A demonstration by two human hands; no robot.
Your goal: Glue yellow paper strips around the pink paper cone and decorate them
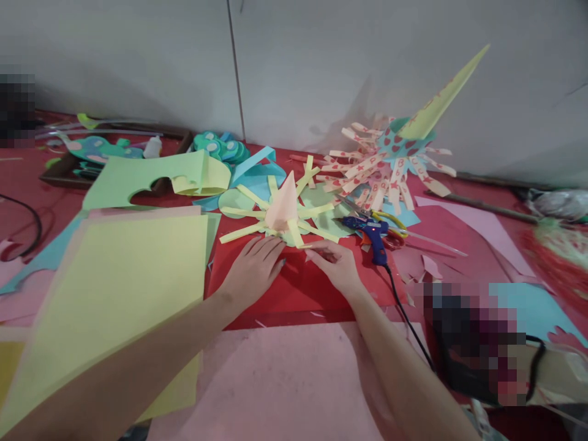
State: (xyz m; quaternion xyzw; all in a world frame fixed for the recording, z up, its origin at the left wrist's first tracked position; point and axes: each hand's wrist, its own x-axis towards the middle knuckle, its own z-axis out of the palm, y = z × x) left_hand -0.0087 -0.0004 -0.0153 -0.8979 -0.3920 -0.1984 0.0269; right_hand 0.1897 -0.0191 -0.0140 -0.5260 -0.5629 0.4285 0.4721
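Observation:
A pale pink paper cone (282, 207) stands upright on a light green paper base, with several yellow paper strips (243, 233) spreading out around it. My left hand (257, 264) lies with its fingers stretched out at the front left edge of that base. Thumb and fingers of my right hand (334, 262) pinch the end of a yellow strip (295, 233) at the front of the cone. Beneath is a red sheet (294, 294). Just right of the cone rests a blue glue gun (374, 233), its cord running toward me.
Yellow-handled scissors (388, 222) lie behind the glue gun. A taller finished-looking paper piece with a yellow cone (443, 98) leans by the wall. Stacked yellow sheets (138, 294) are at left, before a cut green sheet (124, 177) and a brown tray (55, 174) with a white bottle (153, 147).

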